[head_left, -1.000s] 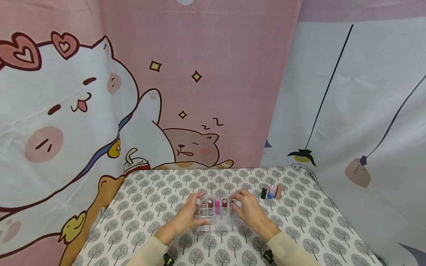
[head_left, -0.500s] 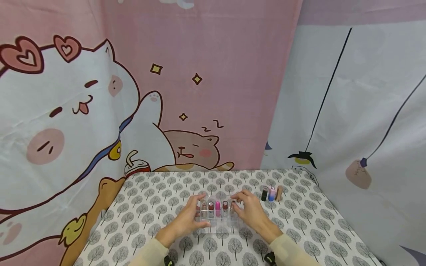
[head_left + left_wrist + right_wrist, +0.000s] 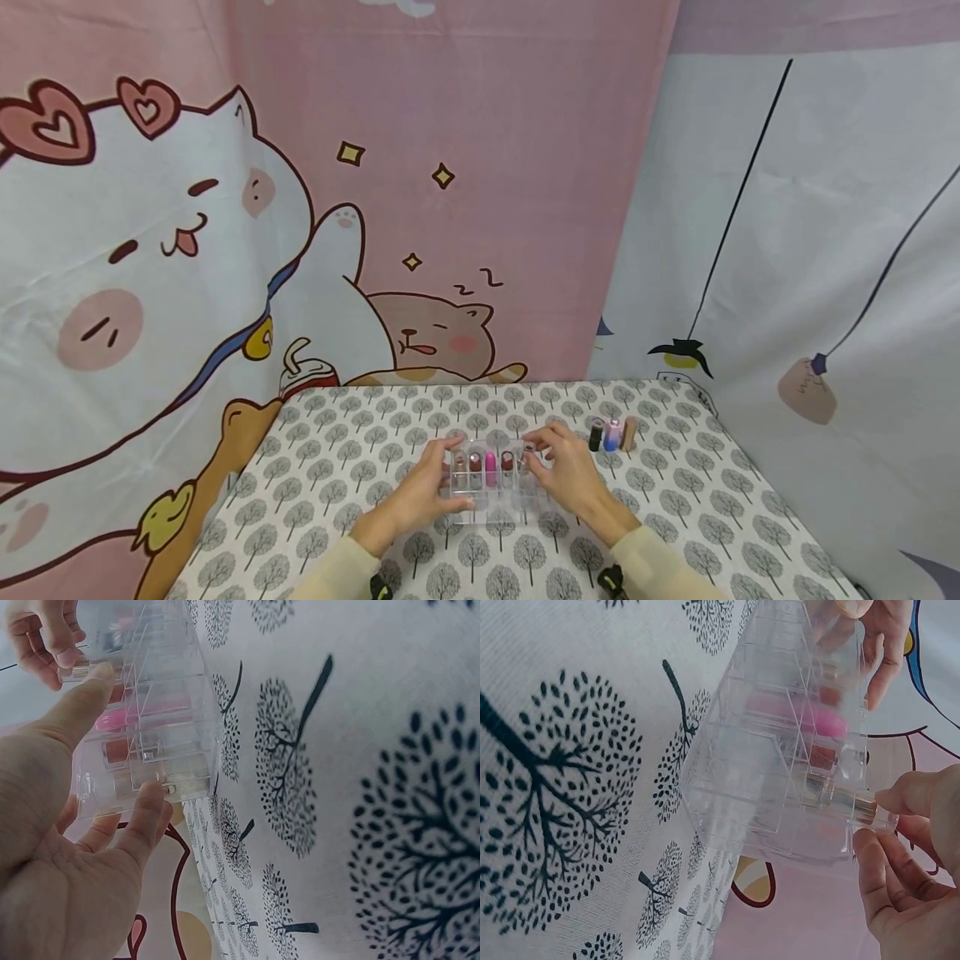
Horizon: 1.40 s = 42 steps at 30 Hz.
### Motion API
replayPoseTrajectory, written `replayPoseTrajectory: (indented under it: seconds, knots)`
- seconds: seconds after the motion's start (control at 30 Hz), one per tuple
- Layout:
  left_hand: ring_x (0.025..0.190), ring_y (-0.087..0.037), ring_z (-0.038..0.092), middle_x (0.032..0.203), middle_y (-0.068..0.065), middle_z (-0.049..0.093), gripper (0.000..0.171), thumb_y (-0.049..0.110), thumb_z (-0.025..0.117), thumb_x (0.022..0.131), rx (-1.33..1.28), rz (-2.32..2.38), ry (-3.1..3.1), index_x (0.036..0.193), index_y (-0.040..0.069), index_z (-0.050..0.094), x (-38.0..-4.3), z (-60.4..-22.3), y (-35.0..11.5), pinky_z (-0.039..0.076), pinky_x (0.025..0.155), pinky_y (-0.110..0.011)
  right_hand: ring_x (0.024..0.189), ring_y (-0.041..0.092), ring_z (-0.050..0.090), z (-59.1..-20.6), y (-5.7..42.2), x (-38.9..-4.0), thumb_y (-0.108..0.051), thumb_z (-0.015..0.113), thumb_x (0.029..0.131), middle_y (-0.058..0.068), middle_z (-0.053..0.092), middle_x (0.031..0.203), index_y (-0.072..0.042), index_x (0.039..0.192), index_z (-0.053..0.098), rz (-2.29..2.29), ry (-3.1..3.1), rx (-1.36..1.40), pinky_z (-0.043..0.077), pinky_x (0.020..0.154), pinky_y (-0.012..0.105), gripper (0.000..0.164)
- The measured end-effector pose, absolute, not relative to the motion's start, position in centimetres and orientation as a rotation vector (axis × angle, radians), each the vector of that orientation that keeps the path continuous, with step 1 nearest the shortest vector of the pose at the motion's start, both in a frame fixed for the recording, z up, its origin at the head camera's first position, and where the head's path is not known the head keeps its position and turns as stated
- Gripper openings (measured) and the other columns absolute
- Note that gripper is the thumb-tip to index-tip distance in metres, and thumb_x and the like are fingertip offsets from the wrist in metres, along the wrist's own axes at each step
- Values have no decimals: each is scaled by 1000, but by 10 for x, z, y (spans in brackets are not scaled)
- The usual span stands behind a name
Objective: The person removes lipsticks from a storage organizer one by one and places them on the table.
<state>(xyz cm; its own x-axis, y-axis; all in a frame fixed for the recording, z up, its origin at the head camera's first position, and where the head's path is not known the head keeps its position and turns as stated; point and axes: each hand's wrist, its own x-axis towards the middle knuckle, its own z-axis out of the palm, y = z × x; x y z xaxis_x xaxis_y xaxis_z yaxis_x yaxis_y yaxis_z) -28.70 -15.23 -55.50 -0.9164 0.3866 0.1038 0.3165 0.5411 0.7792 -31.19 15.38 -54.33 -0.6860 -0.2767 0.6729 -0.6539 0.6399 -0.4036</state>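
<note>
A clear plastic lipstick organizer (image 3: 495, 506) stands on the tablecloth, with a row of lipsticks in its back compartments. My left hand (image 3: 423, 485) grips its left end, thumb toward the front and fingers round the side. At the right end, my right hand (image 3: 572, 477) pinches the top of a clear-capped lipstick (image 3: 865, 810) between thumb and fingertips. That lipstick sticks up above the rim, its lower part still inside the end compartment. A bright pink lipstick (image 3: 491, 469) sits mid-row, with a brownish-red lipstick (image 3: 475, 468) to its left and another reddish lipstick (image 3: 507, 463) to its right.
Behind and right of the organizer stand a black lipstick (image 3: 596, 436), a pink-and-blue tube (image 3: 612, 435) and a tan tube (image 3: 628, 434), close together. A tree-print cloth (image 3: 315, 500) covers the table. Cartoon-printed curtains (image 3: 525, 208) hang at the back and sides.
My right hand has risen slightly, and the lipstick it pinches stands higher out of the end compartment. My left hand keeps its grip on the organizer.
</note>
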Motion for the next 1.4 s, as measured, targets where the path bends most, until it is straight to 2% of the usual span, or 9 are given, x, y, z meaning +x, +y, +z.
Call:
replayPoseTrajectory:
  seconds: [0.43,1.03,1.4]
  knots:
    - [139,-46,71,179,-25,40,113,30,101,91,623,1348,2691,181,24,32,-284,-554,-152,70,114,-49,92,24,81,-541,154,-309,4,97,89,9,79,109,-3,118,85,926,-2237,726,75,75,36,32]
    - [143,-46,68,180,-24,38,112,32,99,93,637,1353,2680,182,26,31,-286,-555,-152,68,117,-47,85,22,79,-528,163,-311,4,97,89,9,79,104,-4,112,85,841,-2128,729,73,69,34,27]
    - [139,-45,70,179,-24,39,112,31,99,93,639,1346,2687,182,26,31,-287,-555,-153,69,115,-50,86,22,79,-524,172,-314,6,97,88,9,80,106,-2,113,85,847,-2114,722,72,71,30,29]
